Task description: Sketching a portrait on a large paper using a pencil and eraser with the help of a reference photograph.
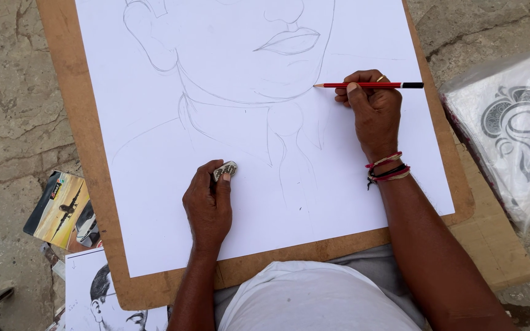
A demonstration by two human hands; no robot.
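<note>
The right hand (372, 110) grips a red pencil (369, 85) level, its tip touching the sheet of paper (369, 171) at the drawn jawline, wrist resting on the sheet for steadiness. The left hand (208, 205) pinches a small eraser (225, 170) low on the sheet, pinning it to the brown drawing board (87, 141).
</note>
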